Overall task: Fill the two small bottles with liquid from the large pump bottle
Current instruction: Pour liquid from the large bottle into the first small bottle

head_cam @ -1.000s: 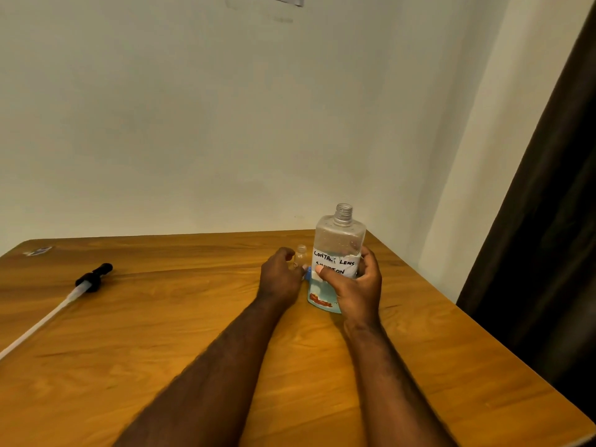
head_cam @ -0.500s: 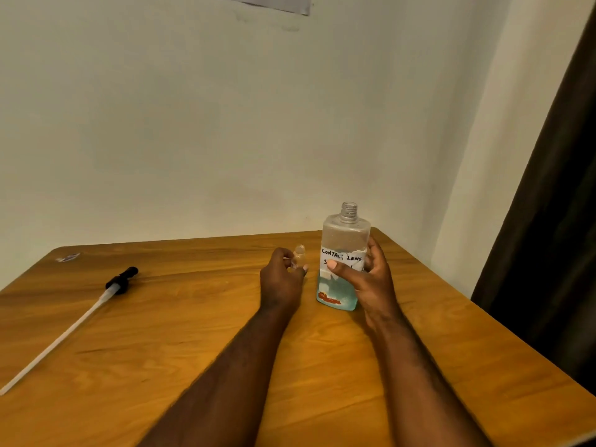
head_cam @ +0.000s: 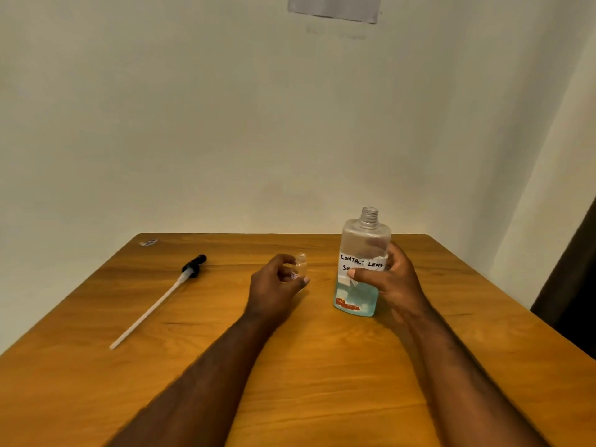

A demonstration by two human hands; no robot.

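In the middle of the frame, just right of centre, your right hand [head_cam: 396,285] grips the large pump bottle [head_cam: 354,296]. Your thumb lies across its handwritten white label and your fingers curl round behind. The bottle stands upright with its threaded neck uncapped, and pale blue liquid fills roughly its lower third. Whether its base rests on the wooden table [head_cam: 322,366] or hangs just above it cannot be told.

To its left, near but not touching, your left hand [head_cam: 274,287] holds one small clear bottle [head_cam: 302,265] between curled fingers and thumb. The little bottle is upright, its mouth open at the top, and its lower part is hidden by your fingers.

Further left on the table, well apart from both hands, the black pump head [head_cam: 193,266] lies flat with its white dip tube [head_cam: 148,313] running toward the lower left. A small scrap [head_cam: 148,242] sits at the table's far left corner. A grey sheet [head_cam: 333,6] is fixed to the wall at the top of the frame.
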